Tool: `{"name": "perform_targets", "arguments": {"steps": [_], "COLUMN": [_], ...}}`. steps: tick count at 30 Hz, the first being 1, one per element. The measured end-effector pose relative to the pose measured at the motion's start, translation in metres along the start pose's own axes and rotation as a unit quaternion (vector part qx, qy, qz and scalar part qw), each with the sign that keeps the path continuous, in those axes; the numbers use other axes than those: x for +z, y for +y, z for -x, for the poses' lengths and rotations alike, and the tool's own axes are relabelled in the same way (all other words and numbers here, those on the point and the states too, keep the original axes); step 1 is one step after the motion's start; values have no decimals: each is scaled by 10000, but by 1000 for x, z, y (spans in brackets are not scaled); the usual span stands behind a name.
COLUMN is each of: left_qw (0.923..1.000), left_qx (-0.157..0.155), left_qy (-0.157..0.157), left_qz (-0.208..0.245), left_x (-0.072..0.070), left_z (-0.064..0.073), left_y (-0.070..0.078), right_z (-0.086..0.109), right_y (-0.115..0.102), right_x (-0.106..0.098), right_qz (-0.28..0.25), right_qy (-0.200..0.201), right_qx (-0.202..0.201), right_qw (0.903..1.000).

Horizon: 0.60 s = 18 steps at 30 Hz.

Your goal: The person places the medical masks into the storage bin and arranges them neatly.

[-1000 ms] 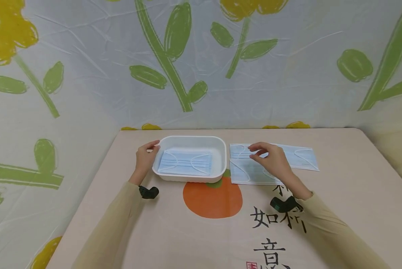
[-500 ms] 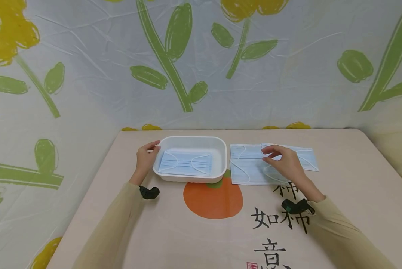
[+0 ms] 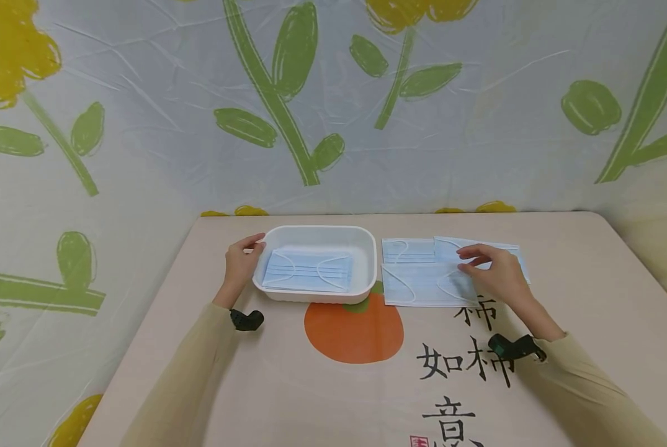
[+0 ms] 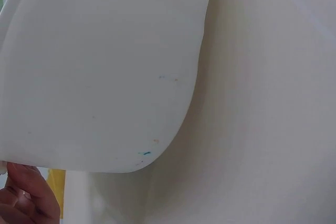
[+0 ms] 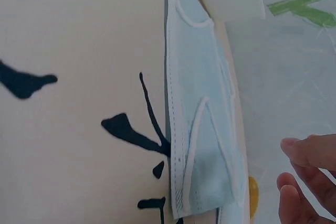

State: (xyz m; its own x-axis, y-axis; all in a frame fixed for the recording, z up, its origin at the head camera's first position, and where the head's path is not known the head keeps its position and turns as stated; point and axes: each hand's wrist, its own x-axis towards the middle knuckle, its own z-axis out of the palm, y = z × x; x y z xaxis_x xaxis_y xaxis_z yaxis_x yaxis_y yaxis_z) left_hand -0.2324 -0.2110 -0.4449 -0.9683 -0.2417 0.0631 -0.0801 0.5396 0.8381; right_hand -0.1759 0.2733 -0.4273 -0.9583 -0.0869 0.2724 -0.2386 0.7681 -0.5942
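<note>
A white tray [image 3: 369, 245] stands on the table with one light blue face mask [image 3: 308, 271] lying flat in it. My left hand [image 3: 242, 261] holds the tray's left rim; in the left wrist view only the tray's outer wall [image 4: 100, 72] and a bit of that hand [image 4: 26, 198] show. Right of the tray lie three more masks: a far one [image 3: 408, 250], a near one [image 3: 417, 285] and a right one [image 3: 450, 247]. My right hand [image 3: 470, 259] hovers over the right mask, fingers loosely bent and holding nothing. In the right wrist view its fingertips [image 5: 310, 153] are apart beside a mask [image 5: 202, 129].
The table wears a beige cloth [image 3: 562, 279] printed with an orange fruit [image 3: 352, 329] and black characters [image 3: 461, 366]. A flower-print sheet [image 3: 333, 112] hangs close behind and to the left. Bare cloth lies in front of the tray and masks.
My right hand has moved rightward, from above the two masks next to the tray to above the right mask. My left hand and the tray have stayed put.
</note>
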Motion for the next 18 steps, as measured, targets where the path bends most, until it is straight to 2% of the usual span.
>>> {"name": "perform_targets", "arguments": {"steps": [6, 9, 18], "left_qw": [9999, 9999, 9998], "left_qx": [-79, -129, -179], "left_qy": [14, 14, -24], "left_qz": [70, 79, 105], "left_x": [-1, -1, 0], "left_z": [1, 1, 0], "left_y": [0, -1, 0], "right_z": [2, 2, 1], "right_y": [17, 23, 32], "right_x": [-5, -6, -9], "right_qz": [124, 82, -74], "right_qy": [57, -49, -904], "right_qx": [124, 211, 775], "right_qw": [9998, 9997, 9929]}}
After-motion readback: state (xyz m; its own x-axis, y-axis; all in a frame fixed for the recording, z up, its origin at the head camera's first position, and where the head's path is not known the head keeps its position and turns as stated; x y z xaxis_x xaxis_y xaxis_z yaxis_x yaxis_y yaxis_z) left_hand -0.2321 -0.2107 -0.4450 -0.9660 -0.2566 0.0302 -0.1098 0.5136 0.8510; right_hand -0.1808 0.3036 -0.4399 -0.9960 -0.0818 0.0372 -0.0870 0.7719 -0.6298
